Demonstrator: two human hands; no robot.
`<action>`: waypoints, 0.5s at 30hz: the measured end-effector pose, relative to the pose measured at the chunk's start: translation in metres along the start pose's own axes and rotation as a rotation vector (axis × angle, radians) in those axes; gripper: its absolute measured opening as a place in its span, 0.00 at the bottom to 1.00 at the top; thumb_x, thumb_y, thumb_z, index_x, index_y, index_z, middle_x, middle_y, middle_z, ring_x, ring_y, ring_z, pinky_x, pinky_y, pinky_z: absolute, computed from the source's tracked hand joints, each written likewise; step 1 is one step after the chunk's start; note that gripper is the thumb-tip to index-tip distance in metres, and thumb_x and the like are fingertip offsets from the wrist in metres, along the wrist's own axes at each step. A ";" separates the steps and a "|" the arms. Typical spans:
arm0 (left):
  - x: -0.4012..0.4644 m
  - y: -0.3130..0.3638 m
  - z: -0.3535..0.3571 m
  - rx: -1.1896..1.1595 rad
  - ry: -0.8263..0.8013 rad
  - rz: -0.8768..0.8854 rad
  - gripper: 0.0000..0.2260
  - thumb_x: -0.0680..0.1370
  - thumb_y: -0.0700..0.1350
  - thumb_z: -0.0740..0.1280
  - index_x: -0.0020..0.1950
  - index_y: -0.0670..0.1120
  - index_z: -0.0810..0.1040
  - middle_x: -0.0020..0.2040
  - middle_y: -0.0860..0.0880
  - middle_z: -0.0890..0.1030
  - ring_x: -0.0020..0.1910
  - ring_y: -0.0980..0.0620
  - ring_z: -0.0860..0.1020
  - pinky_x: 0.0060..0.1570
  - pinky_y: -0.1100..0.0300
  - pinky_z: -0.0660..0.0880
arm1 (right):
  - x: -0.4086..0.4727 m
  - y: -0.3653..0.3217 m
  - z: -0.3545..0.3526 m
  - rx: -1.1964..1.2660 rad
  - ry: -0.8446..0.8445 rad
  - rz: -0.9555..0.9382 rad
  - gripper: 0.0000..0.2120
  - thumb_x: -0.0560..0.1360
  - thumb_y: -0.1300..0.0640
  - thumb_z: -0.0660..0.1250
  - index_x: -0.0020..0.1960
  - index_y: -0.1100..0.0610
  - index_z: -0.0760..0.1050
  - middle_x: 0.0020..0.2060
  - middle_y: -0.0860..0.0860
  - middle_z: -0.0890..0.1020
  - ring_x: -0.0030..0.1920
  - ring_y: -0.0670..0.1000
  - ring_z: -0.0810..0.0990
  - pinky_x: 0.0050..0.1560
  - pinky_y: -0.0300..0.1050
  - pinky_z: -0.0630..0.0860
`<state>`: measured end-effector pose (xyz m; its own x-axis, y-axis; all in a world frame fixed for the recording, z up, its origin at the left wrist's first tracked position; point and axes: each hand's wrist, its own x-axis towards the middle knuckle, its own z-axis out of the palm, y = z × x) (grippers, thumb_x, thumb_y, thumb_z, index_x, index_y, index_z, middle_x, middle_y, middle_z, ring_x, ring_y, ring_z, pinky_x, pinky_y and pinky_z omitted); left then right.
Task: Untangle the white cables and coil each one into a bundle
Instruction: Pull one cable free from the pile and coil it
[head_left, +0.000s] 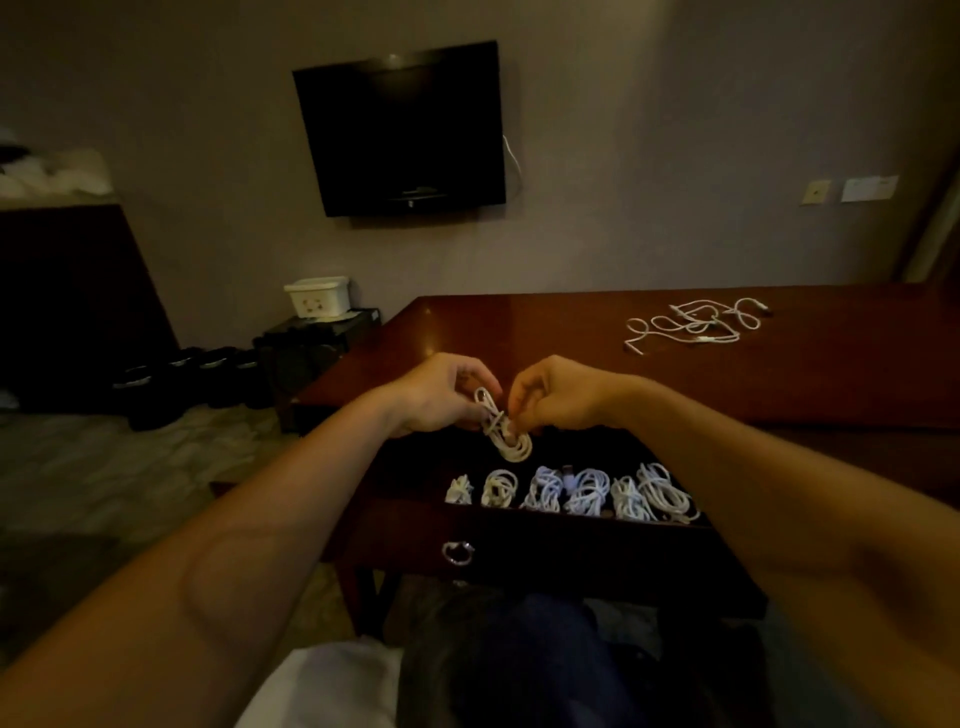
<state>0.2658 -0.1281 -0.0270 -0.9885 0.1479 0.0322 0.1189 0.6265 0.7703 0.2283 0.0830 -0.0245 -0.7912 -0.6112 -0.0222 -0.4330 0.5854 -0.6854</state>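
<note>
A coiled white cable (511, 441) hangs between both hands above the open drawer (545, 540). My left hand (441, 395) grips the upper part of the coil. Fingers of my right hand (553, 397) pinch the wrap around its middle. Several coiled white cable bundles (571, 491) lie in a row inside the drawer, just below the held coil. A loose tangle of white cables (696, 325) lies on the dark wooden table (519, 332), far to the right of my hands.
A black screen (400, 130) hangs on the wall behind the table. A white box (317, 296) stands on a low dark stand at the left. The drawer has a metal ring pull (457, 552). My legs are below the drawer.
</note>
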 end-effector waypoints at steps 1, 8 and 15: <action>-0.004 -0.007 -0.002 -0.040 0.014 -0.023 0.16 0.76 0.29 0.74 0.60 0.44 0.81 0.55 0.40 0.84 0.53 0.43 0.86 0.53 0.48 0.85 | 0.005 -0.003 0.009 0.015 -0.008 0.014 0.11 0.75 0.58 0.79 0.53 0.63 0.83 0.42 0.53 0.84 0.42 0.48 0.82 0.41 0.41 0.80; -0.026 -0.065 -0.008 -0.133 0.225 -0.208 0.15 0.75 0.40 0.80 0.53 0.43 0.75 0.53 0.41 0.83 0.52 0.44 0.86 0.54 0.44 0.85 | 0.031 -0.010 0.073 0.247 -0.020 0.063 0.10 0.78 0.63 0.74 0.54 0.61 0.75 0.44 0.58 0.83 0.37 0.51 0.84 0.36 0.41 0.83; -0.041 -0.087 -0.016 0.058 0.107 -0.184 0.08 0.74 0.43 0.81 0.50 0.47 0.85 0.57 0.50 0.82 0.59 0.50 0.79 0.54 0.53 0.78 | 0.054 -0.008 0.107 0.240 -0.029 0.049 0.06 0.77 0.64 0.75 0.49 0.61 0.78 0.42 0.57 0.84 0.39 0.54 0.86 0.36 0.44 0.83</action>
<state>0.2940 -0.2012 -0.0847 -0.9979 -0.0531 -0.0361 -0.0626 0.6787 0.7318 0.2355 -0.0116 -0.0977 -0.7943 -0.6025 -0.0783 -0.2769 0.4736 -0.8361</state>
